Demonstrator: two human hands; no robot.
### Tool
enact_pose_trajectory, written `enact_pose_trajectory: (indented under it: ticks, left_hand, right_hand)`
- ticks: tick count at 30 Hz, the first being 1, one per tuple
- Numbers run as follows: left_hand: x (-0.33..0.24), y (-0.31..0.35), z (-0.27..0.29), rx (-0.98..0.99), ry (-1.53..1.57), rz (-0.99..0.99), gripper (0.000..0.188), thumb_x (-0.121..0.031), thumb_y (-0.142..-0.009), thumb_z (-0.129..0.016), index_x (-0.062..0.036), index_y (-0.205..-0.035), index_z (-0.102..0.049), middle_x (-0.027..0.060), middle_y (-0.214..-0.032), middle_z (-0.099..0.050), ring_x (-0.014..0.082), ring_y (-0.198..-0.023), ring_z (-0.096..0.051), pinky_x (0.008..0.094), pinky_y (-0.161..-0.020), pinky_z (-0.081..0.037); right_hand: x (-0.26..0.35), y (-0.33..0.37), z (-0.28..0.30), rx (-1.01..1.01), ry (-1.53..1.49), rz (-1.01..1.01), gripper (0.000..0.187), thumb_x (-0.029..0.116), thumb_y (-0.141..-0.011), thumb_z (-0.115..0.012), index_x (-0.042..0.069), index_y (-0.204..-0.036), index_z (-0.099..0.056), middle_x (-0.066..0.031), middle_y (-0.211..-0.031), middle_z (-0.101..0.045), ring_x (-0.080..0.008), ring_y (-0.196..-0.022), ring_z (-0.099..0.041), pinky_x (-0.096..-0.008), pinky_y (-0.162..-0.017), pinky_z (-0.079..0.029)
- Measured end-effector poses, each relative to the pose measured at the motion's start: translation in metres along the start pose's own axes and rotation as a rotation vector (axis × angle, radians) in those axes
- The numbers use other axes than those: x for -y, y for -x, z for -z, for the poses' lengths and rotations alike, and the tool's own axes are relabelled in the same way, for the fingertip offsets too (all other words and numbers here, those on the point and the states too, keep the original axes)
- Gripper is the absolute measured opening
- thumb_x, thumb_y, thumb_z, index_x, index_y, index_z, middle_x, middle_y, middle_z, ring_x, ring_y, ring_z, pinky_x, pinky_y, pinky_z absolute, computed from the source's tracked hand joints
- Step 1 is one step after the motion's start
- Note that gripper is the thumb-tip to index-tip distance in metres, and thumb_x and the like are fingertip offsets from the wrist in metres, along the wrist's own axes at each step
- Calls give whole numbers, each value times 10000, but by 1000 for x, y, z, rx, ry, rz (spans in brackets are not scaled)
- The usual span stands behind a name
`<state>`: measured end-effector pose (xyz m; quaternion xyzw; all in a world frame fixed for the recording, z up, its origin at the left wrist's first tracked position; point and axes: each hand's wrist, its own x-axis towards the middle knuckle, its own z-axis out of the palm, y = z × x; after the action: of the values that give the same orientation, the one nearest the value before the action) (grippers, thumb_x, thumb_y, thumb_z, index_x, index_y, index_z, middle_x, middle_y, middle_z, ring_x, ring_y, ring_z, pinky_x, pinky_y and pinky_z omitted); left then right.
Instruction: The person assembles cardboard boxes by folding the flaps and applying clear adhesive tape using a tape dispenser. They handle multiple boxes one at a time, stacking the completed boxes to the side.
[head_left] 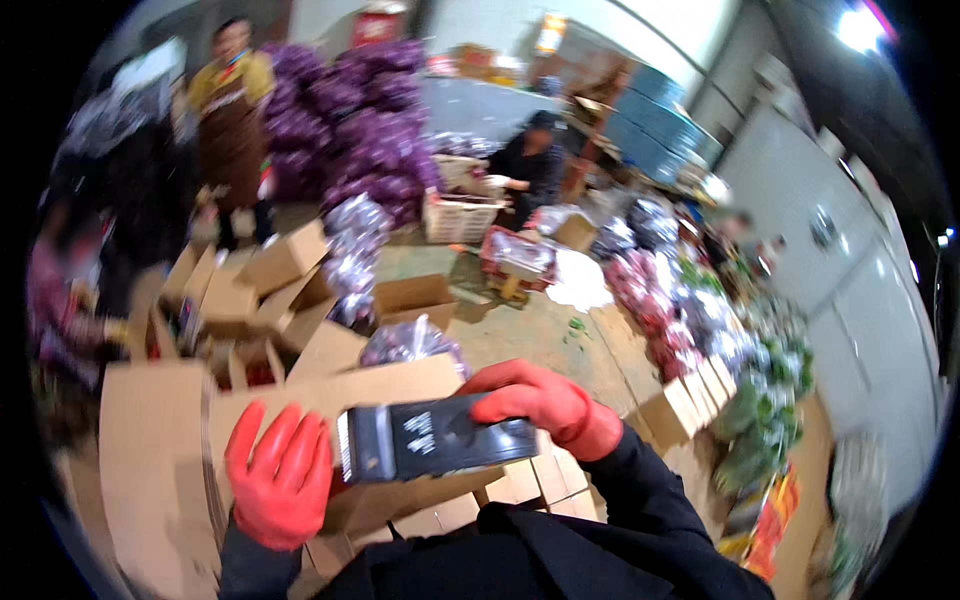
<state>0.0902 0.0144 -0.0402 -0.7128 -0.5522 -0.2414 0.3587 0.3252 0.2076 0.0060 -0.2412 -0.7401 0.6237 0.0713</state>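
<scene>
A black oblong box-shaped thing [425, 440] with pale writing on top and a shiny strip near its left end is held in front of my chest. I cannot make out its exact kind. My right hand [545, 405], in a red rubber glove, grips its right end. Beside the left end is my left hand [280, 475], gloved the same way, fingers stretched out and apart from it. Just beyond both hands stands a large open cardboard carton [155, 440].
More open cartons [285, 265] crowd the left. Purple net sacks [370, 130] are stacked at the back. Bagged greens [755, 430] and small pale boxes [690, 400] line the right. One person [230, 120] stands far left; another [535, 165] crouches by a white crate [460, 215].
</scene>
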Motion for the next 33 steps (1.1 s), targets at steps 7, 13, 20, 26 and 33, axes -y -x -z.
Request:
enact_pose_trajectory:
  ticks: [7,13,20,26,33]
  left_hand:
    - [11,-12,0,166,61,-193,335,-205,-763,-648,75,-942,-603,139,-1043,-604,330,-977,-587,648,-980,-349]
    - [14,-7,1,126,46,-284,185,-194,-924,-495,-68,-1030,-580,68,-1083,-632,253,-1080,-596,541,-953,-425]
    - [34,17,8,159,76,-283,204,-196,-910,-470,-35,-958,-586,75,-1064,-633,246,-1099,-584,528,-924,-441]
    - [33,20,1,135,101,-317,206,-170,-841,-519,-17,-932,-623,135,-986,-641,305,-1026,-596,543,-921,-443]
    - [39,13,-2,56,5,-406,202,-52,-702,-666,88,-839,-618,163,-885,-624,310,-885,-608,600,-905,-444]
  right_hand:
    - [-11,-8,9,88,0,144,386,356,-861,-633,-13,-967,-676,-78,-876,-665,-139,-849,-606,-279,-767,-459]
    - [-5,-7,2,109,-91,155,461,434,-851,-623,-14,-937,-688,-69,-817,-667,-141,-760,-609,-283,-710,-462]
    - [2,-18,0,211,-46,136,482,448,-871,-611,-21,-964,-675,-56,-818,-665,-122,-762,-598,-284,-701,-467]
    - [-3,-21,8,254,41,213,507,467,-876,-602,-8,-1043,-664,-60,-919,-649,-112,-860,-582,-266,-755,-442]
    - [21,-22,6,285,211,47,652,590,-844,-567,-3,-1105,-639,-99,-1014,-649,-181,-951,-599,-300,-830,-444]
